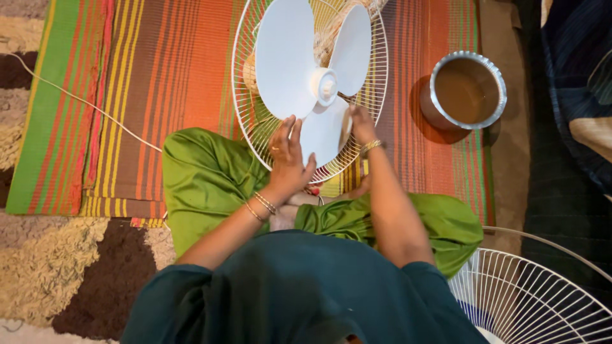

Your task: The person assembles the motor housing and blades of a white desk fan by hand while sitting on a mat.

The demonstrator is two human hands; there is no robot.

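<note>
Smooth white fan blade point(299, 64) over round wire guard point(376, 76)

Left hand point(288, 159) spread flat; right hand point(362, 124) seemingly curled in a grip.

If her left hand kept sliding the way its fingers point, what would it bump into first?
The left hand points up along the white fan blade it rests on, so probably the round hub, though depth is unclear.
</note>
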